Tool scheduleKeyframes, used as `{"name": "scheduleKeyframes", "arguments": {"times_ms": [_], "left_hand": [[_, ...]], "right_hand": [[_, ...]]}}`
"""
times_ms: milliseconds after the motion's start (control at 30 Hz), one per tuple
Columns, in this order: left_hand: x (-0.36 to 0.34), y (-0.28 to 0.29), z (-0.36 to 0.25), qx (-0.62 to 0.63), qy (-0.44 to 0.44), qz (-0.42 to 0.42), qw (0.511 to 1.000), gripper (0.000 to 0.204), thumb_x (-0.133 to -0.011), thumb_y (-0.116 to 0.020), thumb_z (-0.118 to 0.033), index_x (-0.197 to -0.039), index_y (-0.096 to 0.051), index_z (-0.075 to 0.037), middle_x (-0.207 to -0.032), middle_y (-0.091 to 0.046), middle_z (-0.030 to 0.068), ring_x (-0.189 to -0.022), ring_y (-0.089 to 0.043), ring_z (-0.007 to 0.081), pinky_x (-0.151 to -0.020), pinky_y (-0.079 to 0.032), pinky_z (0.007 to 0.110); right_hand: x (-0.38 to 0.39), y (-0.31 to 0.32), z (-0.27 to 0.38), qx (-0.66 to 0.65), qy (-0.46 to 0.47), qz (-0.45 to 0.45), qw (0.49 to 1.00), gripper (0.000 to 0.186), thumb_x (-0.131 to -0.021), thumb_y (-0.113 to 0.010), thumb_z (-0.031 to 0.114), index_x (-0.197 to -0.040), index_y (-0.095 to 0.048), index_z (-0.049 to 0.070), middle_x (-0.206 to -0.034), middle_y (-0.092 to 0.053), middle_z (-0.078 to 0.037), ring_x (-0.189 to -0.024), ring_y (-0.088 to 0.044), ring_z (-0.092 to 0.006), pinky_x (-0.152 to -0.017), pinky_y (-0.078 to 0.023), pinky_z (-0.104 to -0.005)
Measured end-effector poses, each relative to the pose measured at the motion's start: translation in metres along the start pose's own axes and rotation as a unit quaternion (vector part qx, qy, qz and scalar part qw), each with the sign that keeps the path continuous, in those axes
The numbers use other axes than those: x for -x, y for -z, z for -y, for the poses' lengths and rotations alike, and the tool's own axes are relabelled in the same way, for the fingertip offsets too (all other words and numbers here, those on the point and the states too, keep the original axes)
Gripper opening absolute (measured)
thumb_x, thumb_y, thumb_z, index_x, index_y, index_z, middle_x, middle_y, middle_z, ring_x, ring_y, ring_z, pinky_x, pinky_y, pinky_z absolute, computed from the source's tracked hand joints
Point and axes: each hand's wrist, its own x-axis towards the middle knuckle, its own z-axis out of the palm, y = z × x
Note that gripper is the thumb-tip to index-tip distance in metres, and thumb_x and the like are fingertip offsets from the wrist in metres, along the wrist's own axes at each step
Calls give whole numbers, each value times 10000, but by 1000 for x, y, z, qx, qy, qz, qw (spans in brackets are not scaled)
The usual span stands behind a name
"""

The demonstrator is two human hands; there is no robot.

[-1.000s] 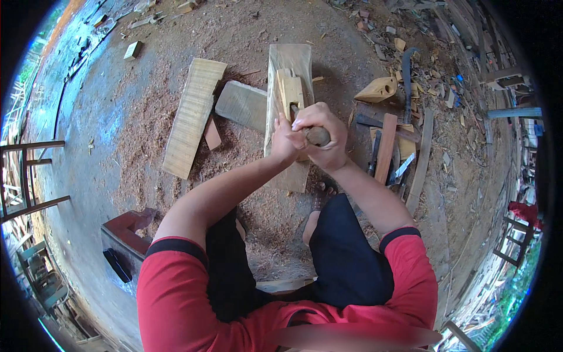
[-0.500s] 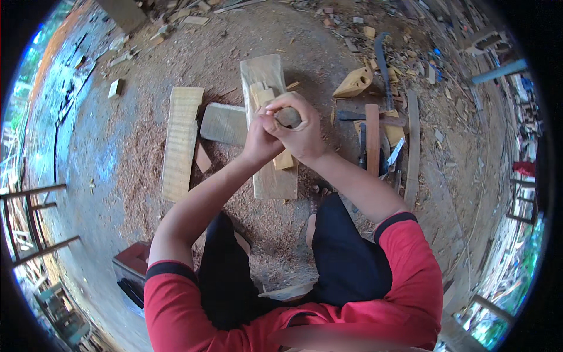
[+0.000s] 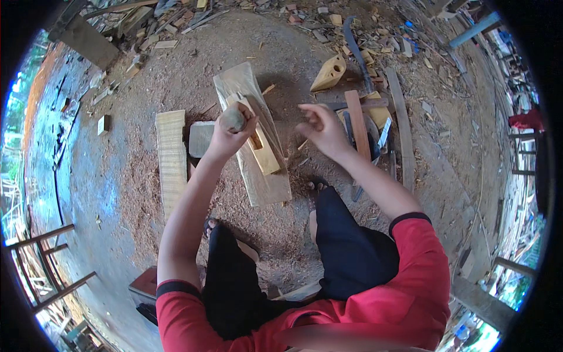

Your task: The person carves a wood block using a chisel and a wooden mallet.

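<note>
My left hand (image 3: 221,139) is closed round an upright round-ended wooden handle (image 3: 236,119). Its greyish end faces up, and what lies below it is hidden by my hand. Under and beside that hand, a pale wooden block (image 3: 265,157) with a slot cut in it lies on a longer, wider board (image 3: 271,189). To the right, apart from the block, my right hand (image 3: 324,130) hangs in the air. Its fingers are loosely bent and spread, with nothing seen in them.
Left of the board lie a grey block (image 3: 201,138) and a striped plank (image 3: 171,155). On the right are a reddish wood strip (image 3: 356,126), a long narrow slat (image 3: 401,123), a curved blade (image 3: 356,48) and a carved wooden piece with a hole (image 3: 329,74). Shavings cover the ground.
Both hands were together round the handle. My right hand has let go and moved right, while my left hand has shifted left with the handle, uncovering the slotted block.
</note>
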Motion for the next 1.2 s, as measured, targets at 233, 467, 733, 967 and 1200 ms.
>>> {"name": "scheduleKeyframes", "arguments": {"times_ms": [233,467,733,967,1200], "left_hand": [[6,-9,7,4,16,27,999,141,-770,-624,-34,-767,-485,-56,-703,-468,-33,-646,-408,39,-569,-358,195],[8,-6,10,-19,10,0,1000,144,-766,-614,-54,-754,-470,-44,-673,-463,-8,-627,-414,57,-559,-380,221],[6,-11,15,-14,11,-6,1000,133,-752,-610,-45,-749,-476,-46,-673,-476,-13,-626,-427,57,-555,-388,229],[0,-13,5,24,-9,-25,999,120,-757,-588,-25,-736,-472,-50,-672,-457,-15,-629,-422,56,-562,-372,224],[-4,-3,-4,42,40,13,998,97,-769,-589,-58,-746,-506,-15,-683,-493,11,-652,-452,94,-597,-399,254]], "right_hand": [[84,60,-175,297,-326,-85,893,596,-703,-673,423,-1110,-478,33,-1084,-512,-205,-1023,-492,-351,-841,-419,-425],[81,58,-159,372,-485,-32,791,630,-698,-675,456,-1133,-418,80,-1177,-471,-140,-1081,-487,-306,-879,-386,-506],[84,55,-171,406,-484,37,775,600,-711,-656,442,-1118,-437,61,-1045,-576,-148,-984,-557,-306,-858,-373,-542],[77,94,-170,280,-374,-79,881,581,-704,-627,389,-1076,-491,-36,-951,-601,-219,-894,-590,-361,-759,-458,-421],[53,114,10,-10,-84,-61,995,626,-629,-759,312,-1100,-489,0,-992,-576,-116,-941,-560,-200,-793,-439,-327]]}}
